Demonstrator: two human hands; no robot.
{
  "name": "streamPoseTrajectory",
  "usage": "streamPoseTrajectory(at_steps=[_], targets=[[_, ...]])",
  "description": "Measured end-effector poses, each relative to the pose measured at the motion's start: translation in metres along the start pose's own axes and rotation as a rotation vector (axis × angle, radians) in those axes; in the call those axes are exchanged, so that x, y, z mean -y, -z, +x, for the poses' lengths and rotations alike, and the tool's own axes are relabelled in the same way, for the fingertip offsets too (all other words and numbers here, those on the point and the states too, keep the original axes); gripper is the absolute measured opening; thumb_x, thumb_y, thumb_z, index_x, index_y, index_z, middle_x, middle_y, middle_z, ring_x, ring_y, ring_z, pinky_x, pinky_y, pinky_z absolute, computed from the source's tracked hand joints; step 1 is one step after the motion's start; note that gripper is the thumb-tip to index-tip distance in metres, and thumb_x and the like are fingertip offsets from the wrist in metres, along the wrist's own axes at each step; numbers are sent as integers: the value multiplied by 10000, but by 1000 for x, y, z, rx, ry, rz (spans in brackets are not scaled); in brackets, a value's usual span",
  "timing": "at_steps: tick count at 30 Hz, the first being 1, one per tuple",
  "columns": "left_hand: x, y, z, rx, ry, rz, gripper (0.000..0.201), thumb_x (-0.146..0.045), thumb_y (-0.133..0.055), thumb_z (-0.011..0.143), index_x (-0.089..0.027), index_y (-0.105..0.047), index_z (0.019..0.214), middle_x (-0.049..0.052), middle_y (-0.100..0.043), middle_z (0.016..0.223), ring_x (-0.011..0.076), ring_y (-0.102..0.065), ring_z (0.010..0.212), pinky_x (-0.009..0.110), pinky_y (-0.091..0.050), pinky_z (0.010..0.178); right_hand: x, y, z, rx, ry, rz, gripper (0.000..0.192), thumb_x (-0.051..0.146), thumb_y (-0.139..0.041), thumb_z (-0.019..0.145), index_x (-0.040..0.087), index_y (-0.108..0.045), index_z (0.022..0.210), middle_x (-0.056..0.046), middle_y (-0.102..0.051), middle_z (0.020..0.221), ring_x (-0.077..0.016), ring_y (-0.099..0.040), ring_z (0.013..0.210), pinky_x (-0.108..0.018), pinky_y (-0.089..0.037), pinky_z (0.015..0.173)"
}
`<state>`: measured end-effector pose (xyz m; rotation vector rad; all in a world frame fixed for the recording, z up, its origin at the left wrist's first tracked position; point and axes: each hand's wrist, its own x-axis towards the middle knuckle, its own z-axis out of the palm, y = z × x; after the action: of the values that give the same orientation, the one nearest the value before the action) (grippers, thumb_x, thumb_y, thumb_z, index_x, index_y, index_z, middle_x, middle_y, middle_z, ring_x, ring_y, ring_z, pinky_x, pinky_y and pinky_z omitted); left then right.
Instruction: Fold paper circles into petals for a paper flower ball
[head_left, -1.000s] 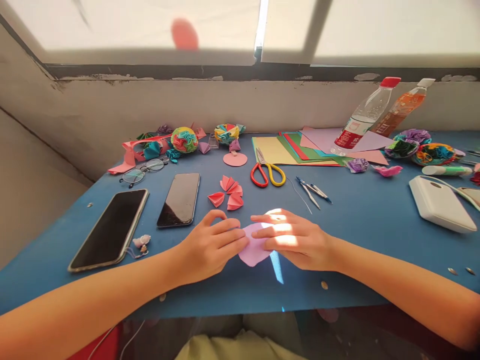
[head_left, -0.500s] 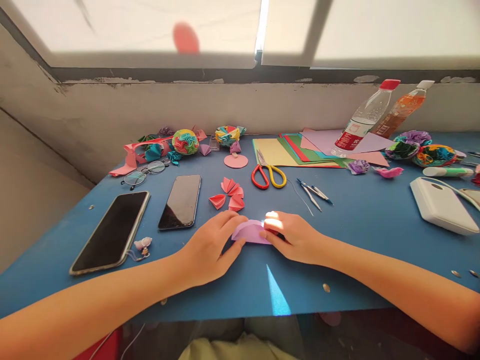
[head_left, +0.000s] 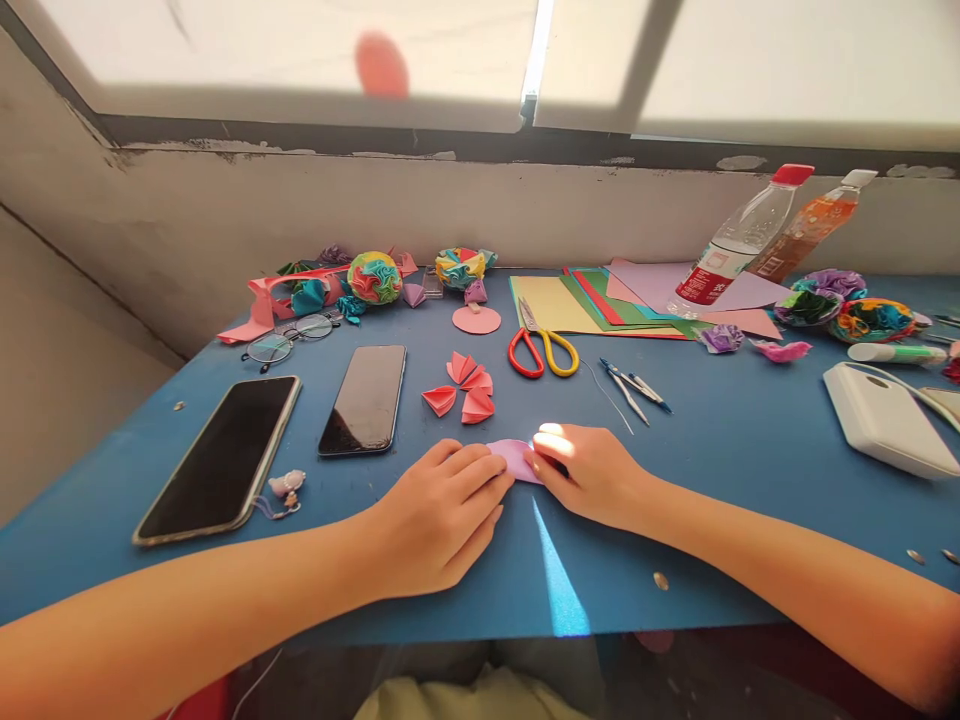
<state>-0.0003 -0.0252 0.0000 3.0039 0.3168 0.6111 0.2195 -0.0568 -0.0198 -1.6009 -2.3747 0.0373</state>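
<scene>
A folded piece of light purple paper (head_left: 516, 456) lies on the blue table (head_left: 720, 440) near its front edge. My left hand (head_left: 442, 515) presses its fingertips on the paper's left part. My right hand (head_left: 592, 470) pinches the paper's right part, in a patch of sunlight. Most of the paper is hidden under my fingers. Just behind the paper lie several folded red paper pieces (head_left: 463, 387).
Two dark phones (head_left: 365, 398) (head_left: 223, 454) lie at the left, glasses (head_left: 289, 338) behind them. Red-and-yellow scissors (head_left: 541, 347), a compass (head_left: 636, 386), coloured paper sheets (head_left: 592, 300), two bottles (head_left: 731, 245), paper flower balls (head_left: 373, 277) and a white box (head_left: 885, 420) lie further back and right.
The flat purple paper circle has been folded over into a smaller shape. Both hands moved slightly away from me and closed in over it.
</scene>
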Motion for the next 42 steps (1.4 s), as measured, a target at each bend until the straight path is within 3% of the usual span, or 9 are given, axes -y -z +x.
streamPoseTrajectory(at_steps=[7,15,17,19,22,25,30,36,42], targets=[[0,-1,0,53,60,20,293,-162,-376,886,-97,-538,1121,116,-564,1052,235,-497,976,399,-397,785,2,1,0,13,-34,-27,303,330,-350,896,156,-408,655,2,-452,625,-89,-316,522,-233,-176,498],[3,4,-1,-196,125,248,212,-130,-493,815,-105,-606,637,105,-610,844,228,-533,809,352,-444,649,3,11,-2,90,-124,17,288,326,-373,881,170,-380,638,17,-461,589,-96,-314,504,-224,-180,485],[5,3,0,-230,196,223,166,-160,-506,815,-108,-621,708,103,-600,841,217,-529,807,353,-464,692,4,12,-4,107,-150,51,275,331,-359,889,175,-394,666,22,-464,597,-95,-324,506,-218,-196,487],[7,0,2,-224,279,156,197,-232,-527,819,-97,-608,938,114,-587,924,227,-524,873,374,-471,768,5,13,-6,90,-163,109,252,373,-384,889,186,-439,729,30,-473,615,-91,-341,508,-209,-224,492],[10,-6,6,-184,316,27,359,-267,-546,819,-101,-502,1133,122,-558,1022,231,-509,952,387,-462,825,6,12,-9,-9,-30,172,226,420,-475,857,197,-498,889,21,-497,694,-92,-381,549,-208,-275,521],[12,-9,6,-200,155,-64,161,-127,-489,840,-152,-555,985,67,-585,896,175,-524,856,337,-469,777,5,13,-10,-136,252,135,211,388,-512,854,191,-536,928,-13,-520,775,-117,-414,638,-230,-304,572],[12,-6,0,-294,-35,-113,232,3,-464,806,-141,-563,960,72,-626,860,157,-550,822,304,-493,738,3,22,-12,-244,569,-247,109,184,-501,845,144,-579,910,-35,-535,795,-143,-407,677,-287,-277,608],[18,-8,-3,-236,-41,-152,248,25,-435,802,-149,-588,893,66,-663,900,150,-596,857,296,-507,795,10,28,-23,-171,613,-522,139,71,-453,810,128,-562,745,-20,-443,663,-117,-336,580,-299,-197,569],[17,-5,1,-120,88,-220,159,-69,-483,805,-146,-609,865,65,-648,905,172,-586,874,324,-489,804,7,24,-19,-59,518,-189,179,121,-381,859,142,-511,737,-30,-453,700,-122,-328,602,-286,-233,577]])
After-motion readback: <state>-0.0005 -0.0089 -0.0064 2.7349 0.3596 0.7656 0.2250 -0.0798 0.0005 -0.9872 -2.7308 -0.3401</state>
